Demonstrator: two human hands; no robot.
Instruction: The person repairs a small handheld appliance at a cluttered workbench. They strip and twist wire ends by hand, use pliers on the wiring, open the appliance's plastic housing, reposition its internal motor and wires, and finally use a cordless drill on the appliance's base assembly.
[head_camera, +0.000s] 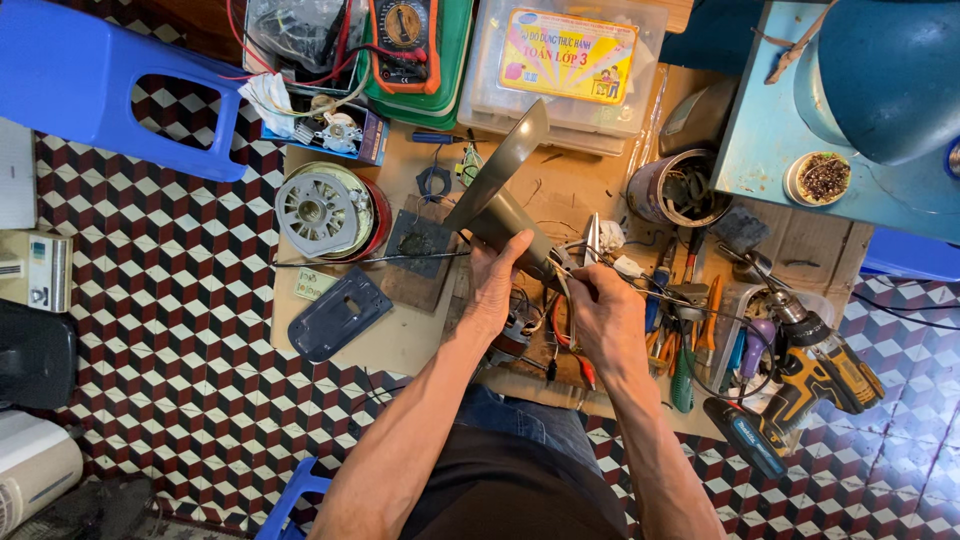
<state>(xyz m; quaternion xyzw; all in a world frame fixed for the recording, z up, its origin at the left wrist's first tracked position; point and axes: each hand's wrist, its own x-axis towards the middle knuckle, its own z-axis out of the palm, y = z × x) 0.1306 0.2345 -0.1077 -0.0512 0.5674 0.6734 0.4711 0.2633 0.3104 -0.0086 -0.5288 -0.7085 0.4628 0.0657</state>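
My left hand (497, 285) has its grip closed around the narrow neck of a grey-green horn-shaped cone (500, 190), thumb up along its side, so the wide mouth flares up and away from me toward the far end of the surface (400, 345). My right hand (605, 315) sits just beside it, to the right of the neck, fingers pinched shut on a thin tool or wire (566, 272) whose tip meets the base of the cone; it is too small for me to tell which it is. Thin wires (650, 290) run from that spot off to the right. Left of the cone lie a small dark square plate (415, 243) and a long thin rod (370, 262), and beyond them a round motor part with a silver ribbed face (322, 212). A dark grey plastic cover (338, 315) lies near the front left edge. Behind the cone are a clear plastic box with a yellow label (565, 65) and an orange-cased multimeter (403, 35) in a green tray. To my right stand a tin can full of bits (680, 188), a heap of pliers and screwdrivers (690, 345), and a yellow and black cordless drill (800, 385) at the corner. Under my wrists more tools with red handles (580, 365) are partly hidden, and my forearms cover the front edge of the surface. A blue plastic stool (110, 85) stands on the chequered tile floor (170, 340) well to the left.
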